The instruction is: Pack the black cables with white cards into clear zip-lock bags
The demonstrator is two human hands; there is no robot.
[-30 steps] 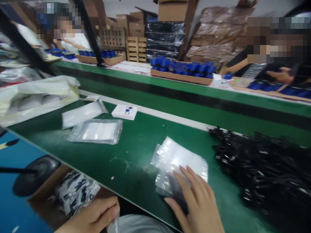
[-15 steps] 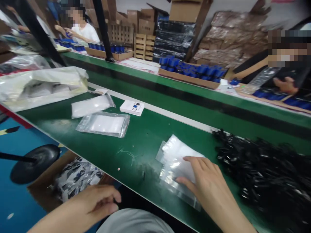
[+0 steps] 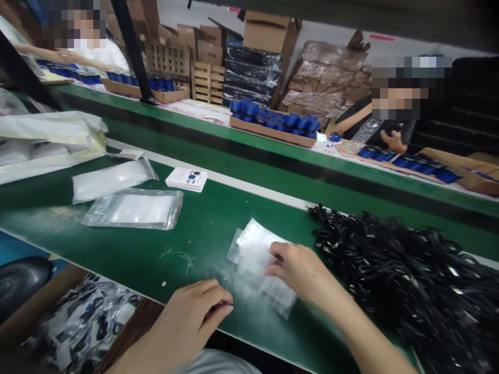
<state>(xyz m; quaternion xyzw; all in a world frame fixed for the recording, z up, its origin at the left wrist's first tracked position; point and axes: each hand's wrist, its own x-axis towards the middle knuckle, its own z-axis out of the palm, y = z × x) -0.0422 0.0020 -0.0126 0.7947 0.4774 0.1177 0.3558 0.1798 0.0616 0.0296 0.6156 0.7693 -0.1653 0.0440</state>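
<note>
Clear plastic bags (image 3: pixel 253 259) lie in a loose stack on the green work surface (image 3: pixel 210 234). My right hand (image 3: pixel 292 265) is over the stack's right side, thumb and fingers curled near each other at the upper bag; whether plastic is pinched between them is too blurred to tell. Near the table's front edge, my left hand (image 3: pixel 198 309) is raised with fingers curled and the tips close to the thumb; nothing clear shows between them. To the right of the bags spreads a big heap of black cables (image 3: pixel 390 270).
Filled plastic packets (image 3: pixel 136 209) and a stack of printed cards (image 3: pixel 186 178) lie at left, beside a large open bag (image 3: pixel 50 137). A box of small packets (image 3: pixel 89 322) stands below the edge. Blue items (image 3: pixel 276 119) fill trays opposite, where two people work.
The view has swung to the right. My right hand's fingers have drawn together over the bags, and my left hand has moved closer to the stack.
</note>
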